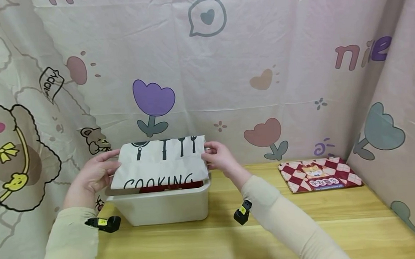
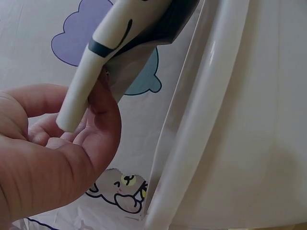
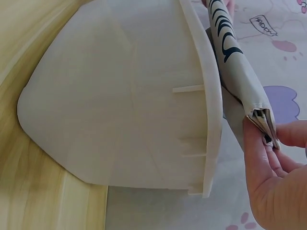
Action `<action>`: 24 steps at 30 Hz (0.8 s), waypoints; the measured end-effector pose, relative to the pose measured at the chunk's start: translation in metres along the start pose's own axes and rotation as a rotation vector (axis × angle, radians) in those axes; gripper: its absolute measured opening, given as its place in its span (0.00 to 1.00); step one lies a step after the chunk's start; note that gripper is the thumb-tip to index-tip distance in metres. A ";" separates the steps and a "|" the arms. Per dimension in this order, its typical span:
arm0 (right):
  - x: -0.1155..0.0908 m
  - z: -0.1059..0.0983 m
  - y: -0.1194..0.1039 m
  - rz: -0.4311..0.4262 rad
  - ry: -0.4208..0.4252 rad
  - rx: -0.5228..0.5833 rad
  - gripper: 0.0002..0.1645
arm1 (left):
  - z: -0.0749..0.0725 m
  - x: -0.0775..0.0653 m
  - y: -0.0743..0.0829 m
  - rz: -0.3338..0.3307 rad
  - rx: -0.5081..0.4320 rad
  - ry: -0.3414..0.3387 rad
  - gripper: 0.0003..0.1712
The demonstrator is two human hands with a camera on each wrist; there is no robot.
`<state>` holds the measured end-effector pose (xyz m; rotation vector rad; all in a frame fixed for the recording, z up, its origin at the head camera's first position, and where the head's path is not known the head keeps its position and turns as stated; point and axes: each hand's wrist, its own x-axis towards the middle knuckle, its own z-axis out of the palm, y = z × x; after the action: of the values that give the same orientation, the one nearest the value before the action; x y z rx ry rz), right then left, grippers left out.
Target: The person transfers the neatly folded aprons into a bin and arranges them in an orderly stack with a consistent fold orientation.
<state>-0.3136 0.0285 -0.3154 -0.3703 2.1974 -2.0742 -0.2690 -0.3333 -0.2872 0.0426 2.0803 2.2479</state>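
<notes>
Cropped sleeves (image 1: 297,225) lead to the left hand (image 1: 91,173) and right hand (image 1: 221,156), pinching folded cloth (image 1: 161,163) over a mostly hidden red item (image 1: 189,185).

My left hand (image 1: 96,172) is at one end of a folded cloth (image 1: 163,162), and my right hand (image 1: 219,156) is at the other end. The cloth is between my hands, over the bin (image 1: 166,208). The bin sits on the table (image 1: 258,242), under my hands. A bit of something else (image 1: 187,185) shows in the bin, below the cloth. Well to the right of my right hand, a second cloth (image 1: 319,174) lies flat on the table. Behind my hands hangs a curtain (image 1: 203,73), and it goes round to the left and right of them too.
</notes>
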 end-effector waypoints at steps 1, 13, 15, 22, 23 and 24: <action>0.000 0.000 0.000 0.001 0.004 -0.010 0.27 | 0.000 0.001 0.000 0.002 0.011 0.002 0.26; 0.003 -0.001 0.005 -0.079 -0.014 -0.281 0.23 | -0.001 0.005 -0.003 -0.013 0.294 0.068 0.36; 0.004 -0.005 0.006 -0.129 -0.001 -0.408 0.23 | 0.002 0.004 -0.003 -0.020 0.485 0.108 0.34; 0.001 -0.021 0.009 -0.270 0.025 -0.545 0.22 | 0.015 -0.006 0.000 0.061 0.753 0.145 0.31; -0.001 -0.024 0.010 -0.288 0.020 -0.543 0.22 | 0.017 -0.007 -0.001 0.078 0.773 0.140 0.31; -0.003 -0.027 0.010 -0.302 0.013 -0.540 0.22 | 0.018 -0.008 -0.001 0.097 0.793 0.135 0.31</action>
<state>-0.3178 0.0558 -0.3240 -0.7728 2.8384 -1.5512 -0.2600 -0.3157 -0.2865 0.0386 2.9457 1.3461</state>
